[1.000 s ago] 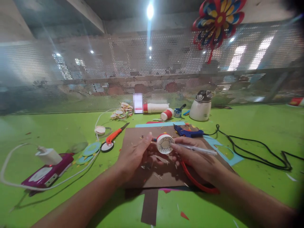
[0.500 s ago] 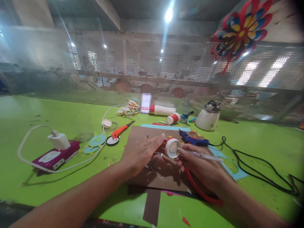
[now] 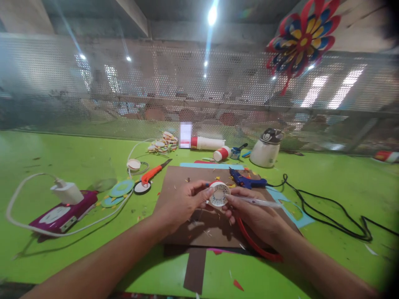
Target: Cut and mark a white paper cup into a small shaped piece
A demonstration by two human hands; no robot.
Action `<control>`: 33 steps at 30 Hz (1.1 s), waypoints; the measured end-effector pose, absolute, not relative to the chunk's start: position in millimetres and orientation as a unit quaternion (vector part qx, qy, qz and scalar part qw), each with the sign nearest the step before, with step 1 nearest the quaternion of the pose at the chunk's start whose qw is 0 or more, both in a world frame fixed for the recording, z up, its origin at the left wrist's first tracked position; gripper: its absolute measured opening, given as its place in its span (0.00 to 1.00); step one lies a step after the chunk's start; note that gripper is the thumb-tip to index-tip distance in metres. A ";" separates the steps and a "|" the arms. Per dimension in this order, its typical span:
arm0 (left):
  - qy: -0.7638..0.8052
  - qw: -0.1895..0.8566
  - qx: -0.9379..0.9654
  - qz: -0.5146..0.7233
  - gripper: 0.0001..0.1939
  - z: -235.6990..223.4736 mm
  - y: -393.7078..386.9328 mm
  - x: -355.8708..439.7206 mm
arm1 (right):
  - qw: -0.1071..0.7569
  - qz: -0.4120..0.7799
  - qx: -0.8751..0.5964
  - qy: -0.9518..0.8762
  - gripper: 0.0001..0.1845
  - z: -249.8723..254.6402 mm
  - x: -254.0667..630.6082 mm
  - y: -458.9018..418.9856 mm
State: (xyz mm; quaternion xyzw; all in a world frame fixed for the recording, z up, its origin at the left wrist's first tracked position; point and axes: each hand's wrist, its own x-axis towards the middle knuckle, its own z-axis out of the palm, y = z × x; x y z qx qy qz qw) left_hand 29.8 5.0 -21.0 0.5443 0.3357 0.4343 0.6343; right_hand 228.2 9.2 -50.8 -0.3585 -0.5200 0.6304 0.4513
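Green tabletop point(image 3: 62, 149) across the lower frame, backed by a perforated screen point(image 3: 174, 83) spanning the middle. Above, a grey ceiling point(image 3: 183, 12) with a pale beam point(image 3: 132, 16), upper left of centre; a bright lamp point(image 3: 212, 15), top centre. Slanted bright strips point(image 3: 314, 91), right; their source cannot be determined.

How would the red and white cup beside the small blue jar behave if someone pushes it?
The cup would probably roll, because it lies on its rounded side. It looks like paper, so it is likely light and easily dented. A push rightward might bump the blue jar close by.
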 end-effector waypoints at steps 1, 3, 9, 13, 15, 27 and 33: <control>0.339 0.633 0.543 0.435 0.22 -21.4 5.2 29.9 | 0.449 0.628 -0.360 -0.524 0.15 -50.6 228.0 9.0; 0.350 0.632 0.536 0.437 0.21 -23.4 6.2 30.1 | 0.442 0.621 -0.362 -0.536 0.16 -50.8 227.6 8.9; 0.353 0.670 0.484 0.437 0.19 -30.6 12.3 28.1 | 0.423 0.553 -0.382 -0.608 0.17 -51.8 230.1 6.9; 0.340 0.667 0.477 0.461 0.17 -30.8 17.0 24.6 | 0.425 0.411 -0.413 -0.693 0.16 -44.4 235.1 5.7; 0.334 0.660 0.478 0.473 0.18 -29.3 18.7 22.7 | 0.420 0.311 -0.428 -0.737 0.14 -40.4 236.6 6.0; 0.321 0.671 0.444 0.499 0.14 -29.0 25.0 16.1 | 0.172 -0.034 -0.494 -0.852 0.22 -40.0 244.1 13.4; 0.308 0.681 0.445 0.493 0.12 -35.1 28.1 15.0 | 0.122 -0.082 -0.496 -0.856 0.18 -39.8 245.2 12.6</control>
